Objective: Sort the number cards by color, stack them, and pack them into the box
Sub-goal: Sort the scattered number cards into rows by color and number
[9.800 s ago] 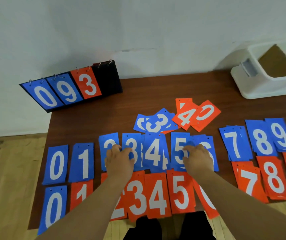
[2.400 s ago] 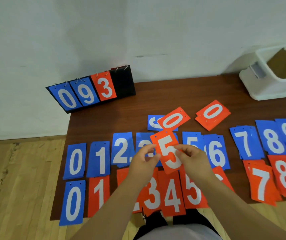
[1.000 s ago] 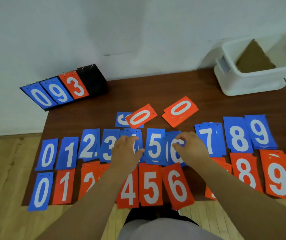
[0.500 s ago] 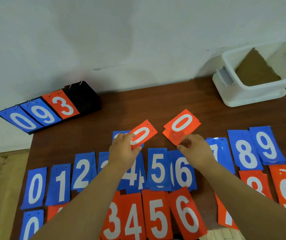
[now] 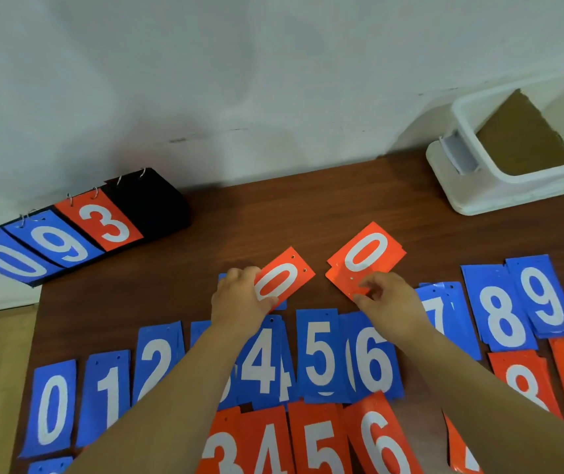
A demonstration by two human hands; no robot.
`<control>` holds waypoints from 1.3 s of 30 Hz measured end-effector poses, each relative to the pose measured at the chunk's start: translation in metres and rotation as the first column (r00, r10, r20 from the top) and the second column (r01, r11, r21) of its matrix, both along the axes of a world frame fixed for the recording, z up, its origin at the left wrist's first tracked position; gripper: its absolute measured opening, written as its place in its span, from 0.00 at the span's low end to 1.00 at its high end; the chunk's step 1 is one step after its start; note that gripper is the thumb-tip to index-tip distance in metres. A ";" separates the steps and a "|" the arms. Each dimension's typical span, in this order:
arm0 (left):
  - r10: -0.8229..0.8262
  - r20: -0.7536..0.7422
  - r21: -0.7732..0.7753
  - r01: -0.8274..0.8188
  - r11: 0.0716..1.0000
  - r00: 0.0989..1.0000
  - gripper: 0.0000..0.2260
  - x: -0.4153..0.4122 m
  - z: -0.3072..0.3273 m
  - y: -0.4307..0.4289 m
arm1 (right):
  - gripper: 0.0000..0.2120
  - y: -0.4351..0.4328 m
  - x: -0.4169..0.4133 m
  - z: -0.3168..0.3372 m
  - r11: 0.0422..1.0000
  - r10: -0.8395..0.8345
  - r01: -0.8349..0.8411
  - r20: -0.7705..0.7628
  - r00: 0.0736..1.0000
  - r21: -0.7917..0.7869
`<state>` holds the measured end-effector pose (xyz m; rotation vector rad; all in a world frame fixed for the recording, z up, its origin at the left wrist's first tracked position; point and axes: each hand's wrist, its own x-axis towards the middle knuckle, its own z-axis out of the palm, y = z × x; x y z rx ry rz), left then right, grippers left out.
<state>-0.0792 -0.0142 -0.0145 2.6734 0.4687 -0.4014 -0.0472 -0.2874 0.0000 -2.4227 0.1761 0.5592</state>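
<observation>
Blue number cards lie in a row across the brown table (image 5: 226,213), from a blue 0 (image 5: 51,405) to a blue 9 (image 5: 544,295). Below them runs a row of red cards, among them a red 5 (image 5: 318,443). My left hand (image 5: 239,299) grips a tilted red 0 card (image 5: 282,277), which lies over a blue card (image 5: 282,305). My right hand (image 5: 386,299) pinches the near corner of a small pile of red 0 cards (image 5: 366,258). The white box (image 5: 499,186) stands at the table's far right, with brown cardboard inside.
A black flip scoreboard (image 5: 147,203) showing 0, 9 and 3 stands at the far left, reaching past the table's edge. A white wall runs behind the table. Wooden floor shows to the left. Bare wood lies between the scoreboard and the box.
Both hands rose from the blue 4 and 6 cards to the two red 0 cards behind the row and took hold of them. The view has tilted closer.
</observation>
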 end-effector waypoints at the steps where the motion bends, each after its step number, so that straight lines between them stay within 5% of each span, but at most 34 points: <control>1: -0.005 -0.004 0.005 0.005 1.000 1.000 0.31 0.001 -0.002 0.000 | 0.12 0.000 0.002 0.000 1.000 -0.004 0.004 -0.001 1.000 -0.004; 6: -0.003 -0.043 0.028 0.005 1.000 0.999 0.36 0.007 -0.011 0.001 | 0.17 -0.005 0.021 -0.005 0.998 -0.050 0.052 0.053 0.997 -0.044; 10: 0.008 -0.072 0.033 -0.006 0.999 0.997 0.39 0.011 -0.014 0.005 | 0.33 -0.009 0.053 -0.009 0.974 -0.110 0.127 0.100 0.989 -0.188; 15: -0.004 -0.081 0.136 0.015 0.991 0.997 0.41 0.015 -0.011 0.007 | 0.43 -0.012 0.081 -0.024 0.941 -0.020 0.023 0.014 1.000 -0.339; 23: 0.035 -0.007 -0.194 -0.036 0.980 0.999 0.38 0.007 -0.005 0.000 | 0.43 -0.006 0.096 -0.018 0.940 -0.052 0.032 -0.050 0.997 -0.338; 29: 0.159 0.115 -0.327 -0.114 0.938 0.981 0.27 -0.002 0.007 0.001 | 0.26 -0.009 0.093 -0.014 0.976 -0.171 0.174 0.038 0.985 -0.134; 39: 0.246 0.199 -0.336 -0.170 0.926 0.949 0.18 -0.013 0.036 -0.010 | 0.03 -0.036 0.079 0.000 0.921 -0.351 0.381 0.250 0.903 -0.082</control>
